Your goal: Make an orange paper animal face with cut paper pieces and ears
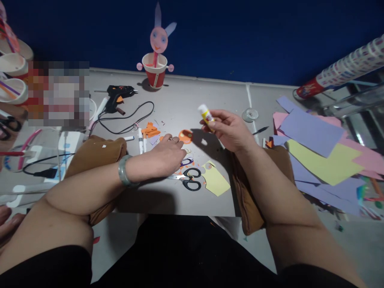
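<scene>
My right hand [229, 130] is closed around a glue stick [206, 113] with a yellow and white label, held tilted above the table. My left hand [169, 155] rests low over the tabletop with its fingers curled together; whatever lies under the fingertips is hidden. Just beyond those fingers lies an orange paper circle [185, 136] with lighter spots. Black-handled scissors [192, 179] lie near my left wrist, beside a small purple-handled tool [187, 161]. To their right is a cut piece of yellow paper [217, 180]. Orange paper scraps [151, 130] and white markers [140, 141] sit left of my fingers.
A black glue gun [118, 96] with its cord lies at the back left. A red cup with a pink rabbit head [155, 76] stands by the blue wall. Coloured paper sheets [312, 132] and stacked paper cups [345, 68] occupy the right. Brown cushions [97, 156] lie under my forearms.
</scene>
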`<state>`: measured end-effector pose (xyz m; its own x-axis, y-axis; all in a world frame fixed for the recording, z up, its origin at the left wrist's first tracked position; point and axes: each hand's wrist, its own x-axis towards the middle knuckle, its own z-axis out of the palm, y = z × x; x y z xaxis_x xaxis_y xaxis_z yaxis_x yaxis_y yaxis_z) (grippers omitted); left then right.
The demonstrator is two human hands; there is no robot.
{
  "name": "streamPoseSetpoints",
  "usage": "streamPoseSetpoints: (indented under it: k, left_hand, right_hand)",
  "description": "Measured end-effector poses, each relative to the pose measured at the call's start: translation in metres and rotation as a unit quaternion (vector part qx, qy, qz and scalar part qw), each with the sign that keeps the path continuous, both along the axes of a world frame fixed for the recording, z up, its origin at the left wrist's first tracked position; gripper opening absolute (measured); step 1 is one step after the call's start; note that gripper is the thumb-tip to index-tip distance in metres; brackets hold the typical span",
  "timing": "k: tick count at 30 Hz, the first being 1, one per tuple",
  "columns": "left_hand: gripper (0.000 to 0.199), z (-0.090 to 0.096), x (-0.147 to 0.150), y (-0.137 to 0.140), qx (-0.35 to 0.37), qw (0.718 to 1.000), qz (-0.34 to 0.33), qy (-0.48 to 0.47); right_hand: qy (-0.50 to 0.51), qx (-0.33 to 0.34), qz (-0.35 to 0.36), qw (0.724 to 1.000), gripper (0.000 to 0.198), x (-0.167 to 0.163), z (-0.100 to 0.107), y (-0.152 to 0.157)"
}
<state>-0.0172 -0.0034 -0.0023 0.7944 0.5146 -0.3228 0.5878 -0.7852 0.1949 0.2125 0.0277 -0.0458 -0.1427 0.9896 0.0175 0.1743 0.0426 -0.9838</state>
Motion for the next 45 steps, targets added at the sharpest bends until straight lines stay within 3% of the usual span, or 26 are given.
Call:
streamPoseSetpoints:
  k: [5,9,11,15,18,20,26,33,36,39,41,43,45]
  left_hand:
    - [0.016,0.0,0.0,0.005,-0.018,0.998,0.035,-0.044]
    - [0.013,-0.006,-0.002,0.015,-0.082,0.968,0.136,-0.194]
    - [0.01,-0.008,-0.002,0.019,-0.141,0.926,0.208,-0.281]
    - [0.01,-0.008,-0.002,0.024,-0.272,0.817,0.322,-0.394]
    - [0.013,-0.009,-0.001,0.026,-0.331,0.753,0.36,-0.44]
    - [0.013,-0.01,0.0,0.027,-0.35,0.729,0.373,-0.456]
    - [0.012,-0.011,0.002,0.026,-0.369,0.715,0.407,-0.433]
    - [0.01,-0.009,0.003,0.025,-0.373,0.701,0.419,-0.44]
    - [0.011,-0.01,0.002,0.026,-0.366,0.696,0.415,-0.457]
    - [0.012,-0.013,0.001,0.028,-0.357,0.682,0.405,-0.493]
    - [0.012,-0.015,0.0,0.03,-0.351,0.673,0.398,-0.515]
    - [0.013,-0.016,0.0,0.031,-0.345,0.67,0.396,-0.525]
    - [0.012,-0.016,0.0,0.031,-0.34,0.672,0.397,-0.525]
  right_hand:
    - [-0.016,-0.005,0.021,1.0,0.039,-0.005,-0.002,-0.003]
    - [-0.07,0.052,-0.022,0.996,0.033,-0.004,-0.008,0.0]
    - [-0.109,0.085,-0.047,0.989,0.032,-0.002,-0.011,0.003]
    - [-0.183,0.128,-0.096,0.97,0.03,0.004,-0.022,0.01]
    - [-0.237,0.144,-0.116,0.954,0.029,0.011,-0.033,0.015]
    - [-0.292,0.146,-0.115,0.938,0.027,0.015,-0.04,0.018]
    - [-0.39,0.165,-0.11,0.899,0.025,0.021,-0.049,0.026]
    - [-0.399,0.152,-0.112,0.897,0.018,0.021,-0.051,0.027]
    - [-0.388,0.172,-0.104,0.9,0.027,0.021,-0.051,0.028]
    - [-0.375,0.187,-0.114,0.901,0.049,0.018,-0.041,0.021]
    - [-0.37,0.229,-0.155,0.887,0.055,0.013,-0.025,0.01]
    - [-0.357,0.28,-0.196,0.87,0.045,0.004,-0.008,-0.003]
    - [-0.315,0.306,-0.18,0.88,0.026,-0.008,0.006,-0.017]
